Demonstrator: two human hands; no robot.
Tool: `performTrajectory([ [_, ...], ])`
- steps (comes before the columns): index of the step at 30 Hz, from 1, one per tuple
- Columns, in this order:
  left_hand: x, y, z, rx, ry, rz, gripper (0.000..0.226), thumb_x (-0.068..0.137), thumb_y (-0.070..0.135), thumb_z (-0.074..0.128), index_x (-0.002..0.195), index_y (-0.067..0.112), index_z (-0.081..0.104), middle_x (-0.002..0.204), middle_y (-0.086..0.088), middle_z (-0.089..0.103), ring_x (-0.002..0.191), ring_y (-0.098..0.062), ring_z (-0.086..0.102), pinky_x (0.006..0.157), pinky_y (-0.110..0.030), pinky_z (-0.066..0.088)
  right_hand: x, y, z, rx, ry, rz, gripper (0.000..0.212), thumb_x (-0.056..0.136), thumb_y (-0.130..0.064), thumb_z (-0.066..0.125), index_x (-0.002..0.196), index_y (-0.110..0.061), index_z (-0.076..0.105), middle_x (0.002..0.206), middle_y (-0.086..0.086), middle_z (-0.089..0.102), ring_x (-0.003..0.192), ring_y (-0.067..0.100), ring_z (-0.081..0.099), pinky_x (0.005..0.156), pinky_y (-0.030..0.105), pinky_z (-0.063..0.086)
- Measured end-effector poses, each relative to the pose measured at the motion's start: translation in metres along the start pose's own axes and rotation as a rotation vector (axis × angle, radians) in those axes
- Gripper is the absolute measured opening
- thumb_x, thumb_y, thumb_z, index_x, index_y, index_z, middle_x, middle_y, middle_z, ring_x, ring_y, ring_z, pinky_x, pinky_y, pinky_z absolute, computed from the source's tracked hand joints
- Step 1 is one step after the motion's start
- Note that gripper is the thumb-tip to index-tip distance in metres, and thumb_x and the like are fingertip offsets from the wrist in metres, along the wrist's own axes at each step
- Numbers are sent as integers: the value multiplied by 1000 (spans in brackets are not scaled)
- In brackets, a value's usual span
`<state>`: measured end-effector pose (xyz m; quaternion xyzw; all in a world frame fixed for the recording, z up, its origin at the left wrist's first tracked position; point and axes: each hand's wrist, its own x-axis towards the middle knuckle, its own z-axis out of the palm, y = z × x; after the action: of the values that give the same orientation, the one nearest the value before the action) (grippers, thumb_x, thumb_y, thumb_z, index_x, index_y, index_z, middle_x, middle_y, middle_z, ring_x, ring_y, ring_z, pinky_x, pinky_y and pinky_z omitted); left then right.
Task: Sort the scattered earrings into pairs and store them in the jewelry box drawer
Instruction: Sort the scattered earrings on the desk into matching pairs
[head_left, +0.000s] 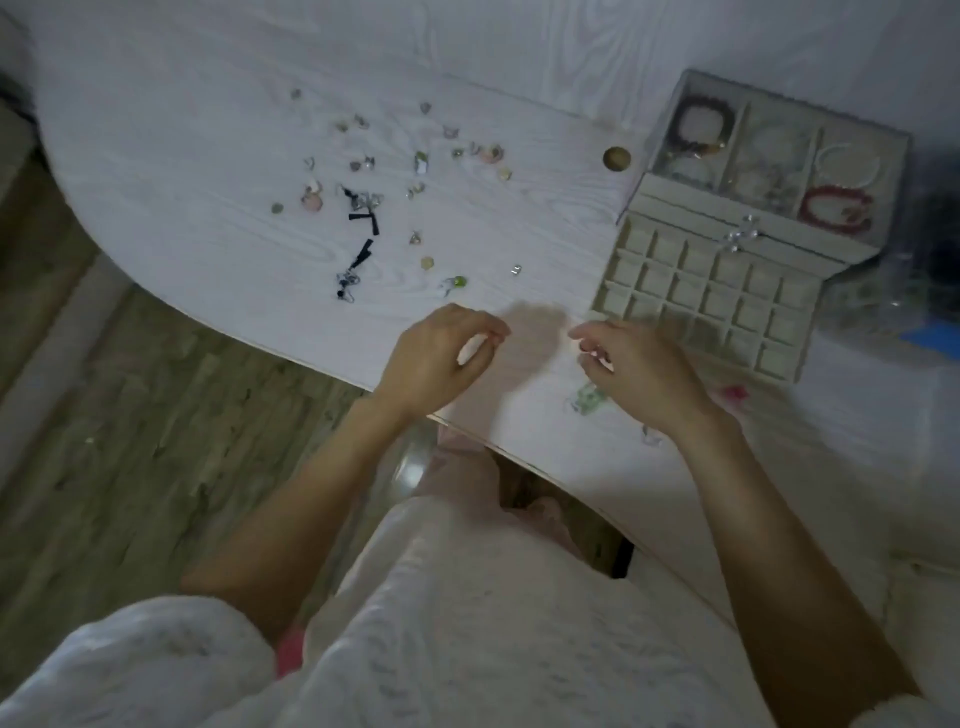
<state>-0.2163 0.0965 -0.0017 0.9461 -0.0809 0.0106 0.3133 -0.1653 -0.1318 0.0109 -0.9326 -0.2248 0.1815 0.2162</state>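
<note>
**Hands hover over the bench edge, earrings scattered beyond**

Both hands hang just above the near edge of the white bench (182, 156). The left hand (436, 358) has its fingers curled loosely inward, thumb close to the fingertips; whether it pinches anything small cannot be told. The right hand (636, 366) also has its fingers curled, tips drawn toward the thumb, and here too a tiny held piece cannot be made out. The two hands are apart, with their shadow on the bench between them.

Taking the jewelry box (769, 171) as the landmark: it stands at the right of the bench, its clear-lidded top tray holding bracelets, one dark and one red among them. Its drawer (696, 301) is pulled out toward the person, a grid of small beige compartments; the ones in view look empty, though blur makes this uncertain. The right hand is just beside the drawer's near left corner.

The earrings (384, 187) lie scattered well to the left of the box, small pale, green and pinkish pieces spread loosely, with a pair of long black tassel ones (361, 234) among them. A small silver piece (515, 269) lies alone between the scatter and the drawer. A greenish piece (587, 399) lies on the bench just below the right hand.

A round hole (616, 158) in the bench sits just left of the box.
</note>
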Motion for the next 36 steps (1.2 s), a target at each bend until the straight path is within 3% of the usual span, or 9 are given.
performTrajectory([
  [3, 9, -63, -24, 144, 172, -115, 13, 88, 11, 56, 94, 10, 67, 91, -5, 71, 94, -29, 61, 82, -33, 44, 66, -20, 0, 14, 43, -58, 25, 93, -15, 51, 117, -14, 59, 111, 9, 63, 98, 24, 60, 81, 36, 51],
  [6, 26, -123, -47, 127, 245, -359, 18, 87, 11, 55, 103, 9, 65, 105, -9, 68, 104, -32, 56, 89, -36, 43, 139, -38, 4, -38, 114, -54, 29, 93, -12, 48, 119, -14, 58, 120, 10, 59, 108, 28, 55, 84, 39, 50],
  [10, 54, -174, -62, 173, 192, -524, 35, 87, 14, 54, 123, 11, 54, 124, -15, 56, 114, -34, 47, 96, -40, 38, 217, -43, 13, -78, 123, 62, 39, 89, -6, 49, 128, -9, 52, 133, 15, 48, 122, 33, 42, 99, 37, 39],
  [14, 78, -209, -73, 247, 129, -624, 42, 83, 16, 54, 125, 13, 49, 130, -12, 51, 119, -34, 43, 96, -42, 38, 269, -46, 18, -72, 118, 189, 52, 91, -6, 48, 141, -5, 32, 144, 19, 36, 130, 37, 34, 108, 42, 31],
  [16, 87, -224, -77, 224, 93, -633, 42, 85, 16, 54, 126, 12, 48, 130, -13, 50, 119, -34, 42, 97, -41, 37, 285, -48, 21, -76, 112, 254, 52, 92, -8, 48, 141, -6, 30, 142, 21, 36, 130, 38, 32, 106, 43, 32],
  [21, 93, -226, -71, 91, 111, -545, 26, 91, 14, 49, 115, 9, 56, 116, -14, 58, 105, -31, 50, 88, -33, 39, 283, -57, 31, -64, 184, 190, 23, 88, 0, 51, 109, -4, 59, 121, 20, 51, 114, 35, 45, 93, 37, 40],
  [25, 87, -221, -63, -3, 110, -479, 21, 88, 13, 56, 107, 11, 61, 106, -12, 59, 94, -27, 55, 72, -25, 38, 263, -72, 45, 69, 129, 102, 21, 85, -10, 62, 106, -6, 61, 109, 15, 57, 96, 28, 56, 84, 39, 49],
  [30, 82, -219, -55, -108, 122, -443, 17, 83, 17, 62, 100, 15, 62, 96, -5, 59, 83, -17, 57, 67, -11, 30, 242, -81, 58, 156, 176, 122, 9, 86, -20, 64, 90, -13, 64, 90, 1, 61, 72, 11, 55, 69, 25, 46],
  [36, 81, -216, -53, -162, 116, -482, 19, 83, 21, 60, 99, 14, 52, 91, -3, 60, 87, -19, 53, 73, -26, 42, 237, -81, 55, 167, 179, 165, 16, 84, -28, 67, 81, -16, 58, 84, -3, 58, 69, 12, 57, 64, 21, 39],
])
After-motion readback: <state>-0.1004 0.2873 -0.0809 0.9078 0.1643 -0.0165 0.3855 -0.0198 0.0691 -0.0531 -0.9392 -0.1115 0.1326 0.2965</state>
